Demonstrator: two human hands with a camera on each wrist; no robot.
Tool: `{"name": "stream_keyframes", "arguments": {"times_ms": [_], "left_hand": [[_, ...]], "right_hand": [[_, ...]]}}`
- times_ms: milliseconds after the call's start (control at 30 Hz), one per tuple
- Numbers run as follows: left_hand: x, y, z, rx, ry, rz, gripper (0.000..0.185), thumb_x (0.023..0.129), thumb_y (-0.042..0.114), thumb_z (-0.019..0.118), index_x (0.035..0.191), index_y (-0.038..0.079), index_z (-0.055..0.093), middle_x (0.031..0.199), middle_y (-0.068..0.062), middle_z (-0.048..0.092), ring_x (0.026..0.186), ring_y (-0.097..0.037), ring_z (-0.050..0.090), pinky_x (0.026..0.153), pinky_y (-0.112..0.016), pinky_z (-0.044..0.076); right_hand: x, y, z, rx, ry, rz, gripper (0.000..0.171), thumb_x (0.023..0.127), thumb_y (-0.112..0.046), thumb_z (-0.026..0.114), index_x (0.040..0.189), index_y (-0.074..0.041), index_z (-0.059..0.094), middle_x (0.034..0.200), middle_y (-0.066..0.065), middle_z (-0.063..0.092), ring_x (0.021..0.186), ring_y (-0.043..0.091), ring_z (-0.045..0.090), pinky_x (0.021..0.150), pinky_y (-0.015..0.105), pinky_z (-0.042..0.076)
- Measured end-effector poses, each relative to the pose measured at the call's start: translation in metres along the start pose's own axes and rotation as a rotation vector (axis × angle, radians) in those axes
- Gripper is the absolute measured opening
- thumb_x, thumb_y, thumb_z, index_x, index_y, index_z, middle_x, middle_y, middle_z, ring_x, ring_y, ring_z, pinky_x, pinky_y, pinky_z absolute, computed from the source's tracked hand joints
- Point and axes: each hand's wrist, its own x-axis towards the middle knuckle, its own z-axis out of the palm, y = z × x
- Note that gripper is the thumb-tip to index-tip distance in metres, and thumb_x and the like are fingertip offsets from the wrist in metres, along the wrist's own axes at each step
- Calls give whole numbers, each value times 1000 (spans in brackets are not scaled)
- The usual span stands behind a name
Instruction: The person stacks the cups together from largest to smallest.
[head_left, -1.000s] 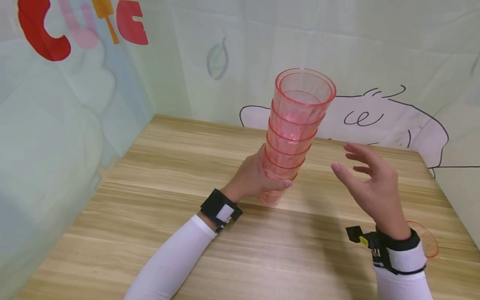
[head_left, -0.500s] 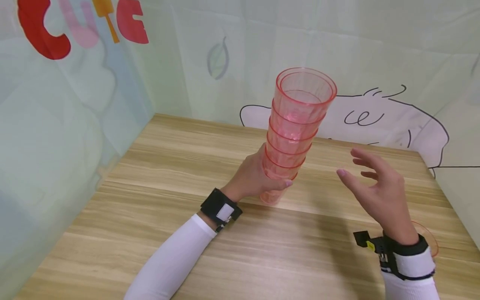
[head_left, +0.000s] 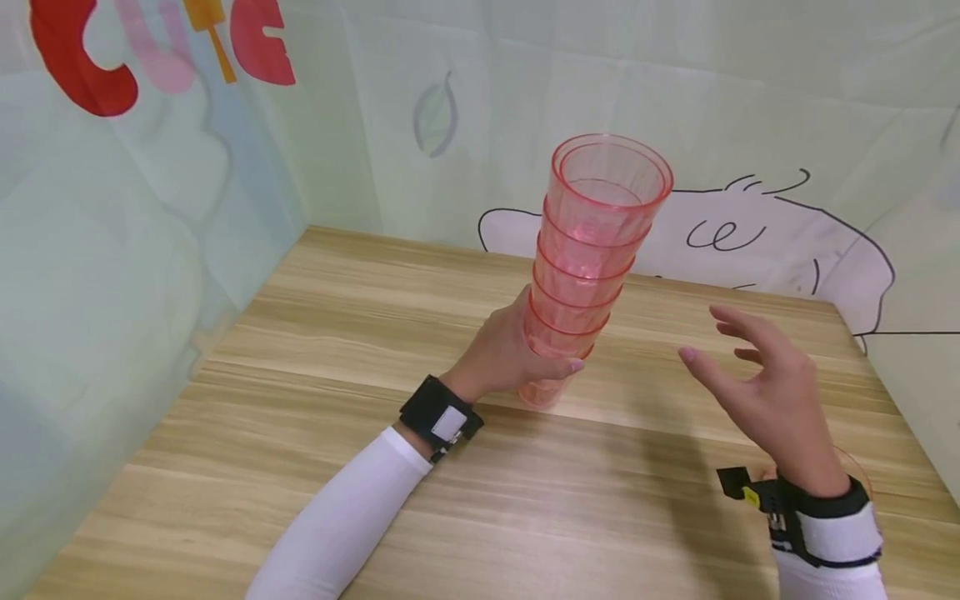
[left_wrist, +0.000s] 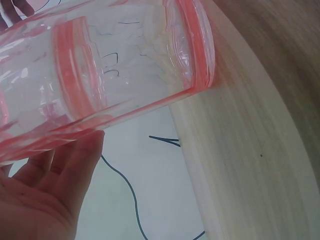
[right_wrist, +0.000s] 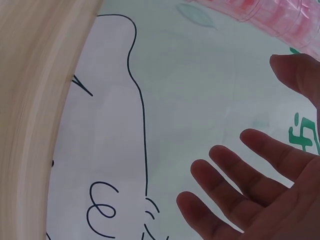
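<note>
Wood table (head_left: 315,467) mid-span: left hand (head_left: 501,354) fingers wrap cup stack (head_left: 588,258); right hand (head_left: 772,392) fingers spread, apart

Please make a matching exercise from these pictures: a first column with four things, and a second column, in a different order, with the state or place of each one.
1. left hand
2. right hand
3. stack of pink cups
4. red letters

a. on the wall, upper left
b. open, holds nothing
c. tilted, base on the wooden table
d. grips the lowest cups

Pairs: 1-d, 2-b, 3-c, 4-a
</note>
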Motion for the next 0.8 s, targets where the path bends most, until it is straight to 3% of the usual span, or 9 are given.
{"name": "stream_keyframes", "arguments": {"times_ms": [200, 333, 467, 567, 800], "left_hand": [[0, -1, 0, -6, -5, 4, 74, 69, 47, 87, 124, 22, 45, 101, 7, 65, 92, -11, 65, 84, -35, 54], [0, -1, -1, -4, -2, 12, 74, 70, 47, 86, 125, 20, 45, 102, 6, 64, 92, -11, 64, 84, -35, 54], [0, -2, -1, -3, -1, 8, 74, 71, 47, 86, 125, 20, 45, 102, 6, 64, 92, -11, 64, 84, -35, 54], [0, -1, -1, 6, -2, 4, 74, 69, 48, 86, 125, 21, 45, 102, 6, 65, 92, -11, 64, 84, -35, 54], [0, -1, -2, 16, -1, 11, 74, 69, 47, 86, 125, 19, 45, 101, 5, 64, 91, -11, 64, 84, -34, 53]], "right_hand": [[-3, 5, -4, -19, -11, -6, 54, 83, -17, 84, 133, -10, 65, 130, 7, 64, 115, 0, 53, 87, 14, 38], [-4, 9, -9, -53, -48, -2, 56, 84, -20, 84, 135, -10, 63, 132, 9, 63, 117, 17, 55, 88, 16, 35], [-5, 12, -18, -88, -135, 56, 61, 85, -27, 84, 138, -9, 60, 137, 15, 58, 122, 34, 52, 99, 39, 40], [-5, 15, -25, -119, -201, 105, 65, 87, -33, 81, 141, -8, 56, 140, 21, 55, 127, 41, 49, 96, 63, 39], [-7, 20, -31, -172, -257, 129, 69, 89, -37, 78, 144, -4, 52, 142, 25, 52, 130, 49, 44, 92, 69, 37]]}}
